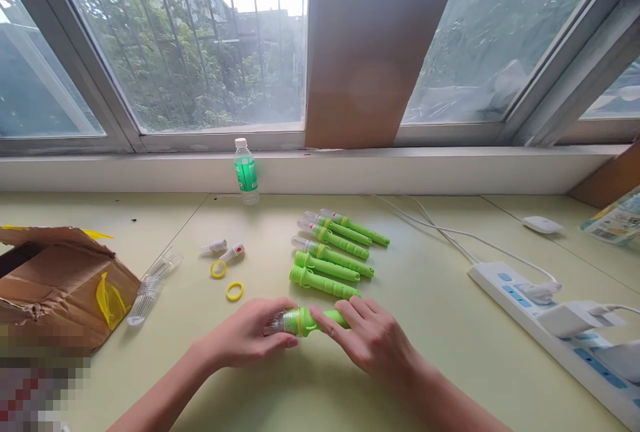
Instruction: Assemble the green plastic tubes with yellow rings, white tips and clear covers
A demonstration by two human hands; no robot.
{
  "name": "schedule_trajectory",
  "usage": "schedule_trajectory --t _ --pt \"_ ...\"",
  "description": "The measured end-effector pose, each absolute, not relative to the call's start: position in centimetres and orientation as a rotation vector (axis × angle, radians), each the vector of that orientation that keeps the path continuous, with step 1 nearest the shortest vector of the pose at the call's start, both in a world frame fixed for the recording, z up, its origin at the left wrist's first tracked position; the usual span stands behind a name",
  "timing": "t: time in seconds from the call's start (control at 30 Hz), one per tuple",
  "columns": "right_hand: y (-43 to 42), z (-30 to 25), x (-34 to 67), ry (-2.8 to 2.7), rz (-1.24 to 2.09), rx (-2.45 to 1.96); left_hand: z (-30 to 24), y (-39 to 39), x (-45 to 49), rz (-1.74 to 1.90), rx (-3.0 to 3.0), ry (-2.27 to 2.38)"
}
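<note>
Both hands hold one green plastic flashlight (306, 321) low over the pale yellow table (440, 339). My left hand (250, 335) pinches its clear head with the yellow ring. My right hand (373, 339) grips the green handle, fingers curled over it. Just beyond lies a row of several green flashlights (333, 252), some with clear heads, two without. Two loose yellow rings (226, 280) and two small white bulb pieces (226, 249) lie to the left of the row. Clear plastic heads (150, 285) lie further left.
A torn cardboard box (55, 285) with yellow parts sits at the left. A small green-labelled bottle (246, 172) stands by the window sill. A white power strip (555, 325) with plugs and cables lies at the right. Brown cardboard (370, 45) leans on the window.
</note>
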State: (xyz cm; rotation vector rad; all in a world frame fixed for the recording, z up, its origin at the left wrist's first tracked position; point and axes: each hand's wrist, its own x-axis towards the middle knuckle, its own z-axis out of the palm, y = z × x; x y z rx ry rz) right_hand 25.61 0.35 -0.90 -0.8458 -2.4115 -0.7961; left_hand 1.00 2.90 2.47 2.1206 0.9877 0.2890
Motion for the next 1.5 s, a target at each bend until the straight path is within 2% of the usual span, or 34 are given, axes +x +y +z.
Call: schedule_trajectory --t 0.17,0.33,0.77,1.03,1.2,1.5 --pt "0.4 -1.7 25.8 -2.444 -0.770 -0.927 1.5 2.9 1.4 0.368 2.221 1.002" --pt "0.6 -2.0 25.8 -2.445 -0.564 -1.051 0.3 2.8 1.7 0.387 2.518 1.075" --pt "1.1 -2.5 25.8 -2.313 -0.343 -1.131 0.6 3.1 1.8 0.379 3.158 1.060" --pt "2.1 -2.6 26.7 -2.088 -0.242 -1.242 -1.1 4.5 0.4 0.945 2.939 1.388" --pt "2.4 -2.6 26.6 -2.096 -0.223 -1.388 -1.9 4.7 0.5 0.838 2.839 1.469" --pt "1.8 -2.6 26.8 -1.878 -0.057 -1.331 -1.8 4.2 1.3 0.794 2.925 1.379"
